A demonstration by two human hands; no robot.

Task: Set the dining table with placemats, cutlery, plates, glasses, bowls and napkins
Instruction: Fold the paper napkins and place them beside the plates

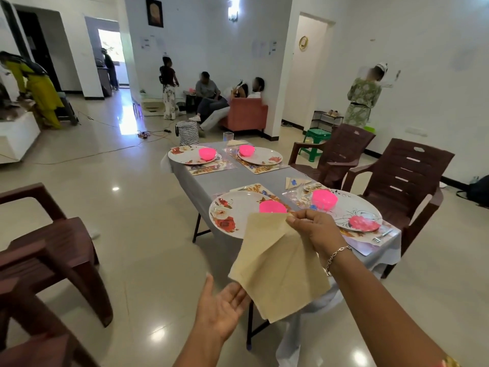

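The right hand pinches the top corner of a beige napkin at frame centre, above the near end of the table. The left hand is below it, palm up, fingers apart. The grey-clothed table holds floral plates with pink bowls. Brown chairs stand at right on a glossy floor.

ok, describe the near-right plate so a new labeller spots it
Find the long table under the grey cloth. At its near end, on the right beside two brown chairs, sits the plate. It alone shows one big pink flower with black swirls; the other plates have red-orange blooms.
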